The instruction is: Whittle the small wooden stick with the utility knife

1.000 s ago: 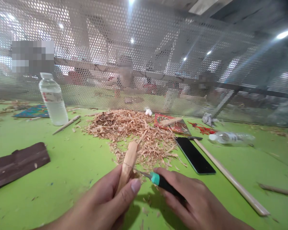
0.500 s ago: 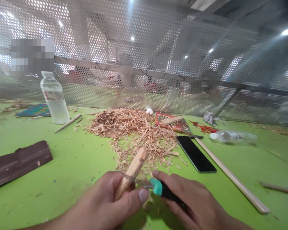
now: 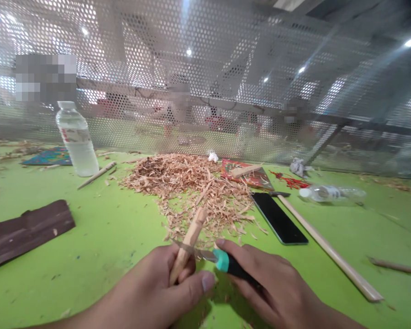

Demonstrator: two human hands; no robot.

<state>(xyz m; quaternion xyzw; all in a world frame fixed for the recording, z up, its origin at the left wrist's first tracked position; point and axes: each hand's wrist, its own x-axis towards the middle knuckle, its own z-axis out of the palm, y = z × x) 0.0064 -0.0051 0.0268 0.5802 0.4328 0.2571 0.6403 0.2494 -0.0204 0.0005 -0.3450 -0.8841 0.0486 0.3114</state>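
Near the bottom centre, my left hand (image 3: 160, 283) is closed round the lower end of a pale wooden stick (image 3: 193, 230), whose notched tip points up and away. My right hand (image 3: 270, 278) grips the black and turquoise handle of a knife (image 3: 222, 260). The thin blade points left and lies across the stick, just above my left fingers. My left thumb is stretched toward the knife handle, close below the blade. A heap of wood shavings (image 3: 188, 178) lies beyond both hands.
On the green table (image 3: 116, 237) stand or lie a water bottle (image 3: 77, 141), brown strip (image 3: 30, 233), phone (image 3: 279, 219), long-handled tool (image 3: 329, 249), fallen bottle (image 3: 329, 193), red board (image 3: 233, 170), red strings (image 3: 291, 181) and thin sticks (image 3: 97, 175). A perforated screen (image 3: 140, 119) rises behind.
The stick in my left hand has turned slightly and its tip has shifted a little left. The blade remains across it, and my right hand has barely moved with the knife.
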